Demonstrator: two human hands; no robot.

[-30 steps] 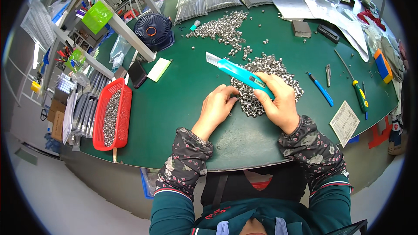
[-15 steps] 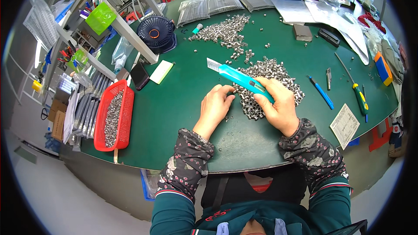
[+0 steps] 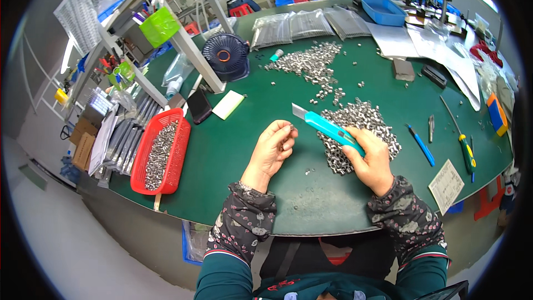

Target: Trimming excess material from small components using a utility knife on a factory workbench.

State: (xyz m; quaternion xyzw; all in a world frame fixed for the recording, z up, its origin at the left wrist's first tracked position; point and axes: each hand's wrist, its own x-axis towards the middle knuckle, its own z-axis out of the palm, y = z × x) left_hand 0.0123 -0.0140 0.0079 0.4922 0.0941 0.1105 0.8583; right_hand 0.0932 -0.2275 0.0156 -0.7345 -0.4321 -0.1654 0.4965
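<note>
My right hand (image 3: pixel 371 158) is wrapped round a turquoise utility knife (image 3: pixel 330 128), its blade out and pointing up and to the left. A near pile of small shiny metal rings (image 3: pixel 363 116) lies under and behind the knife. To the left of the pile, my left hand (image 3: pixel 272 149) is raised a little off the table, thumb and forefinger pinched on a small metal ring (image 3: pixel 291 127), of which only a bit shows. The blade tip is close to the left fingertips but apart from them.
A red basket (image 3: pixel 183 150) of metal pieces stands at the left, near a phone (image 3: pixel 199 105) and a black fan (image 3: pixel 225 55). A second pile of rings (image 3: pixel 311 61) lies farther back. At the right are a blue pen (image 3: pixel 422 145), a screwdriver (image 3: pixel 465 150) and a paper card (image 3: pixel 446 186).
My left hand has come away from the near pile with a small ring in its pinch. My right hand still holds the knife. The whole view has shifted somewhat.
</note>
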